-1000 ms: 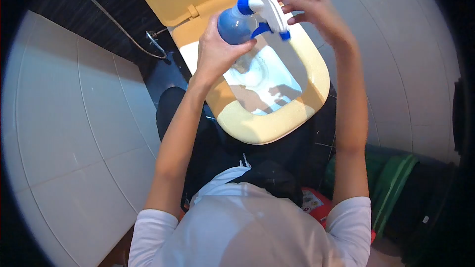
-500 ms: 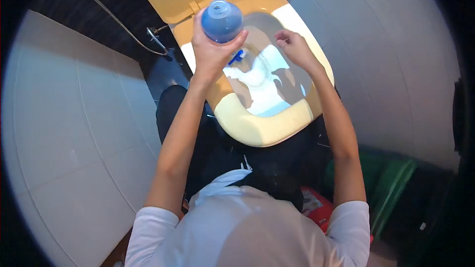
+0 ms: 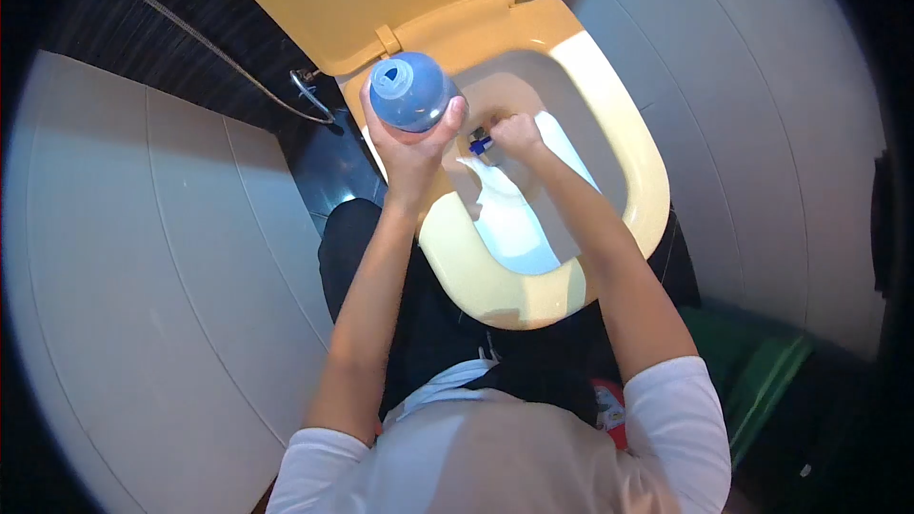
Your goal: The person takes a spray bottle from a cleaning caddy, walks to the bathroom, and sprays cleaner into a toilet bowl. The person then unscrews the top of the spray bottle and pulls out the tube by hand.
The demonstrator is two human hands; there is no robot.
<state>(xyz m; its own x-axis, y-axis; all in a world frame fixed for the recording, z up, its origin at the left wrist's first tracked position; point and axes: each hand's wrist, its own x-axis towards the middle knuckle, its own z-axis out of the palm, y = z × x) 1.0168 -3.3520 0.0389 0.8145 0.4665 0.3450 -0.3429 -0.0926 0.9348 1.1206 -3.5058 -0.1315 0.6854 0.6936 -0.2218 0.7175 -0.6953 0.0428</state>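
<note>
Above the left edge of the toilet seat [image 3: 495,303], I have the left hand [image 3: 409,160] wrapped around the uncapped blue bottle [image 3: 415,103]; keep its mouth upward against spills. Inside the toilet bowl [image 3: 514,233], the right hand [image 3: 516,136] has curled fingers beside the blue piece [image 3: 481,146]; I cannot tell whether they grip it. Ideally, pinch it squarely, since wet plastic could slip.

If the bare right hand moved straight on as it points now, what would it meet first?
Probably the small blue plastic piece beside the right hand, inside the white toilet bowl; depth is unclear, they may be touching.
</note>
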